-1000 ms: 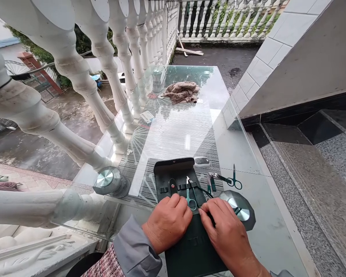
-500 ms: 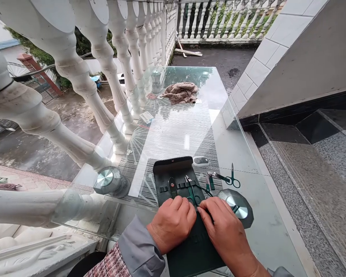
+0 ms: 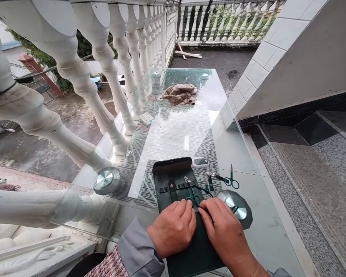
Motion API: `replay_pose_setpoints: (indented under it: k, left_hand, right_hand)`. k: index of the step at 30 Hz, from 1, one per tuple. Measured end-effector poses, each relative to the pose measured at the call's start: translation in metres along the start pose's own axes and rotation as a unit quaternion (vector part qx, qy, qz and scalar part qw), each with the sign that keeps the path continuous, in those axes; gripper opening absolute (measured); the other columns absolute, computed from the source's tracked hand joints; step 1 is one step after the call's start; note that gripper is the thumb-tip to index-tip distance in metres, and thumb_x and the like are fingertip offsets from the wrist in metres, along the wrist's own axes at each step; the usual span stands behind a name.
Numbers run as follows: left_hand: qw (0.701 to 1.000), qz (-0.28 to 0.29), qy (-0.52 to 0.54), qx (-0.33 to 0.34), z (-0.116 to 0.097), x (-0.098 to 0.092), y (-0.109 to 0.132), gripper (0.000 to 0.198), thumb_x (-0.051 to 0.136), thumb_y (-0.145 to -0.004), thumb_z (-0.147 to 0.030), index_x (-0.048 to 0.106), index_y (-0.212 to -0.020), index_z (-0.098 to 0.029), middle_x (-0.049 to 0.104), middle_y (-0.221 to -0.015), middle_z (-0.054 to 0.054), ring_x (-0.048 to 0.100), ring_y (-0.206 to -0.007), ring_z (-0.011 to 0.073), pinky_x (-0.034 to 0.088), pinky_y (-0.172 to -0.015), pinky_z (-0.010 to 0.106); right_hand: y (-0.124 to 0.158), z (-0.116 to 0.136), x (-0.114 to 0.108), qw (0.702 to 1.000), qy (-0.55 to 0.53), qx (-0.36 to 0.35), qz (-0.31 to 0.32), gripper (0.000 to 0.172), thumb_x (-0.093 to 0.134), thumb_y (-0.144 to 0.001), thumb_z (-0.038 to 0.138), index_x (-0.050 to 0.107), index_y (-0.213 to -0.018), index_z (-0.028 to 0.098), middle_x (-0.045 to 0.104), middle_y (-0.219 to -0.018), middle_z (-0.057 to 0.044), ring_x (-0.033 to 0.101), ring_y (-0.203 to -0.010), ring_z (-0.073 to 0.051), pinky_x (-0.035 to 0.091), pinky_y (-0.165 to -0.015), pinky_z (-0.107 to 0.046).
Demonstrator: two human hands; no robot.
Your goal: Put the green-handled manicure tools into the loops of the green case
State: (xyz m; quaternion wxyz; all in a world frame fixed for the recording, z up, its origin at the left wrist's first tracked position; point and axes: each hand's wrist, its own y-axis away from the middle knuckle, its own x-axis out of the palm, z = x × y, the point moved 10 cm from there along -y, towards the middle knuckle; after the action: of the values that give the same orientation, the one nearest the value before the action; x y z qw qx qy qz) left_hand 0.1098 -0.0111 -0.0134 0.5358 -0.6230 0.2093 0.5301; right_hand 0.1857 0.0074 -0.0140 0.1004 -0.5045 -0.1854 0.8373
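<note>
A dark green manicure case [image 3: 196, 250] lies unfolded on the glass table, its flap raised at the far end. My left hand [image 3: 174, 229] is closed, with its fingertips at the green handle loops of small scissors [image 3: 192, 197] lying in the case. My right hand [image 3: 226, 231] is pinched beside those loops; what its fingertips hold is hidden. A dark slim tool with a rivet [image 3: 172, 188] sits under an elastic strap to the left. Right of the case lie nail clippers [image 3: 210, 181] and a second pair of green-handled scissors [image 3: 232, 181].
On the glass table [image 3: 250, 169] are a grey-and-white oval object [image 3: 200, 162], a crumpled brown cloth [image 3: 180, 94] and a small printed card [image 3: 146, 118]. White balusters [image 3: 86, 82] line the left side; stone steps [image 3: 314, 184] rise on the right.
My left fingers have shifted slightly and straightened a little at the scissor loops. My right hand has hardly moved.
</note>
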Motion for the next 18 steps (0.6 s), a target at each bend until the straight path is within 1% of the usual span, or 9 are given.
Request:
replay_pose_setpoints:
  k: [2, 5, 11, 13, 15, 18]
  left_hand:
    - [1.0, -0.001, -0.005, -0.007, 0.001, 0.002, 0.001, 0.023, 0.045, -0.091, -0.017, 0.06, -0.102, -0.005, 0.062, -0.11, 0.017, 0.06, -0.1, 0.0234, 0.048, -0.085, 0.036]
    - [1.0, -0.008, -0.004, -0.017, 0.003, 0.003, 0.001, 0.025, 0.045, -0.092, -0.021, 0.06, -0.103, -0.004, 0.062, -0.112, 0.017, 0.06, -0.104, 0.025, 0.048, -0.087, 0.036]
    - [1.0, 0.009, -0.004, -0.022, 0.005, 0.01, -0.001, 0.03, 0.043, -0.094, -0.025, 0.059, -0.109, -0.004, 0.06, -0.116, 0.018, 0.057, -0.108, 0.0254, 0.046, -0.091, 0.036]
    - [1.0, 0.006, -0.005, -0.026, 0.007, 0.008, -0.003, 0.031, 0.041, -0.095, -0.024, 0.059, -0.109, -0.003, 0.06, -0.116, 0.018, 0.057, -0.109, 0.0257, 0.047, -0.091, 0.036]
    - [1.0, -0.006, 0.001, -0.023, 0.007, 0.002, -0.005, 0.029, 0.041, -0.094, -0.021, 0.059, -0.107, -0.002, 0.06, -0.115, 0.019, 0.058, -0.106, 0.0256, 0.047, -0.09, 0.036]
    - [1.0, -0.025, 0.009, 0.001, 0.002, -0.008, -0.006, 0.025, 0.044, -0.093, -0.019, 0.06, -0.103, -0.002, 0.063, -0.108, 0.018, 0.062, -0.094, 0.0234, 0.05, -0.083, 0.036]
  right_hand:
    - [0.0, 0.0, 0.0, 1.0, 0.002, -0.002, 0.0, 0.016, 0.042, -0.089, 0.017, 0.05, -0.076, 0.02, 0.053, -0.072, -0.002, 0.05, -0.07, -0.016, 0.037, -0.066, -0.029]
    - [-0.001, 0.001, 0.002, 1.0, 0.006, -0.006, 0.006, 0.015, 0.042, -0.089, 0.017, 0.049, -0.076, 0.02, 0.052, -0.072, -0.002, 0.049, -0.07, -0.016, 0.037, -0.066, -0.029]
    - [0.0, 0.002, 0.005, 1.0, 0.009, -0.004, 0.013, 0.016, 0.042, -0.089, 0.016, 0.049, -0.075, 0.02, 0.051, -0.071, -0.002, 0.048, -0.069, -0.016, 0.037, -0.065, -0.029]
    - [0.0, 0.002, 0.004, 1.0, 0.0, -0.005, 0.02, 0.016, 0.042, -0.089, 0.017, 0.05, -0.076, 0.02, 0.052, -0.072, -0.002, 0.049, -0.069, -0.016, 0.037, -0.066, -0.029]
    - [-0.001, 0.0, 0.001, 1.0, -0.015, -0.005, 0.02, 0.014, 0.044, -0.089, 0.018, 0.051, -0.078, 0.02, 0.053, -0.073, -0.002, 0.05, -0.07, -0.016, 0.038, -0.067, -0.029]
    - [-0.009, -0.011, -0.016, 1.0, -0.023, 0.008, -0.015, 0.009, 0.046, -0.089, 0.023, 0.053, -0.085, 0.02, 0.057, -0.077, -0.002, 0.053, -0.073, -0.016, 0.04, -0.07, -0.028]
